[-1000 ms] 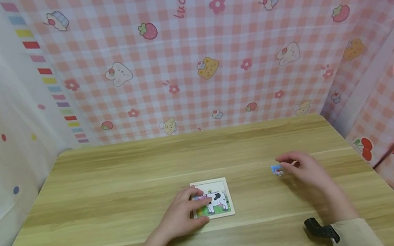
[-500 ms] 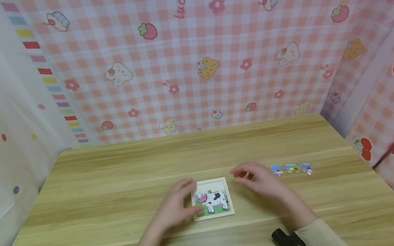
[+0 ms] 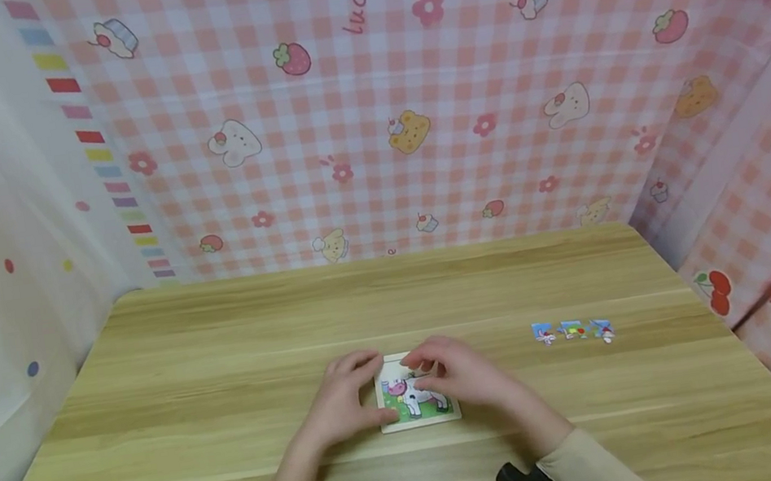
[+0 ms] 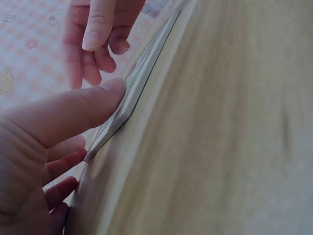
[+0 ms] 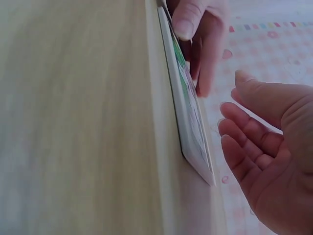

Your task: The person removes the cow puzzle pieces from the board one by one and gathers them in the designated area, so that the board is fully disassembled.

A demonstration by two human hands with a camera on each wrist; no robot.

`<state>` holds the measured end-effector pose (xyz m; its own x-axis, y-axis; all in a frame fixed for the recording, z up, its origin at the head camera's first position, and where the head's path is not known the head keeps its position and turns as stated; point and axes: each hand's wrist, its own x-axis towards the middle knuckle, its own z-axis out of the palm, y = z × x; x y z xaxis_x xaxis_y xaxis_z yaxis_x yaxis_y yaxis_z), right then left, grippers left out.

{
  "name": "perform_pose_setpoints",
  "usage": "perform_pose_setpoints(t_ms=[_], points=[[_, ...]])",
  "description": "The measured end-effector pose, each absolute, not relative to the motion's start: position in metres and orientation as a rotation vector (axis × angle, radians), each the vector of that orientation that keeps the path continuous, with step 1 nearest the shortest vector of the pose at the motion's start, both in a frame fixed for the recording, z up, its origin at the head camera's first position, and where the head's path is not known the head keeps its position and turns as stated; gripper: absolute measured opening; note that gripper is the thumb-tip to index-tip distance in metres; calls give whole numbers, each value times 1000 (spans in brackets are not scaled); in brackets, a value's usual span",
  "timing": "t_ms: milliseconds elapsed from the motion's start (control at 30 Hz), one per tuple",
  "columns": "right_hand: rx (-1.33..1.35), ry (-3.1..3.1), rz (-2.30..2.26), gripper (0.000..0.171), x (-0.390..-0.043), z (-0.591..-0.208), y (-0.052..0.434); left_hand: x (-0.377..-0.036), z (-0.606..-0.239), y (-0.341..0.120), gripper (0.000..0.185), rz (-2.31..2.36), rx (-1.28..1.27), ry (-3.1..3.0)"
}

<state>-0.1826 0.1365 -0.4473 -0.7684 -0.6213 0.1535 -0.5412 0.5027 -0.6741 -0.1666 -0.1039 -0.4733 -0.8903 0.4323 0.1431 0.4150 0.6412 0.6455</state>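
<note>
A square wooden picture puzzle (image 3: 409, 410) with a black-and-white cow lies on the table. Its upper part shows a pale bare backing. My left hand (image 3: 344, 394) holds the puzzle's left side, thumb at the near-left edge and fingertips at the far-left corner. The left wrist view has that thumb (image 4: 115, 88) on the frame's edge. Above the puzzle hovers my right hand (image 3: 467, 373), its fingers loosely bent and apart. Between that hand's thumb (image 5: 254, 90) and fingers, the right wrist view reveals nothing held. The puzzle's upper right is hidden beneath this hand.
Three small jigsaw pieces lie in a row to the right: a left one (image 3: 543, 333), a middle one (image 3: 572, 330) and a right one (image 3: 602, 331). The wood-grain table (image 3: 220, 329) meets a pink checked cloth (image 3: 364, 194) at its far edge.
My right hand has travelled left from the loose pieces to above the puzzle. My left hand has drawn back from over the picture to the puzzle's left edge.
</note>
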Motion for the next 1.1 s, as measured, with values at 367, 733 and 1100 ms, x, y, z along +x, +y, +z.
perform_pose_setpoints(t_ms=[367, 733, 1100], points=[[-1050, 2649, -1024, 27, -186, -456, 117, -168, -476, -106, 81, 1101, 766, 2836], [-999, 2709, -978, 24, -185, -459, 108, -172, -476, -109, 80, 1076, 807, 2831], [-888, 2787, -909, 23, -182, -460, 101, -173, -478, -109, 81, 1053, 822, 2840]])
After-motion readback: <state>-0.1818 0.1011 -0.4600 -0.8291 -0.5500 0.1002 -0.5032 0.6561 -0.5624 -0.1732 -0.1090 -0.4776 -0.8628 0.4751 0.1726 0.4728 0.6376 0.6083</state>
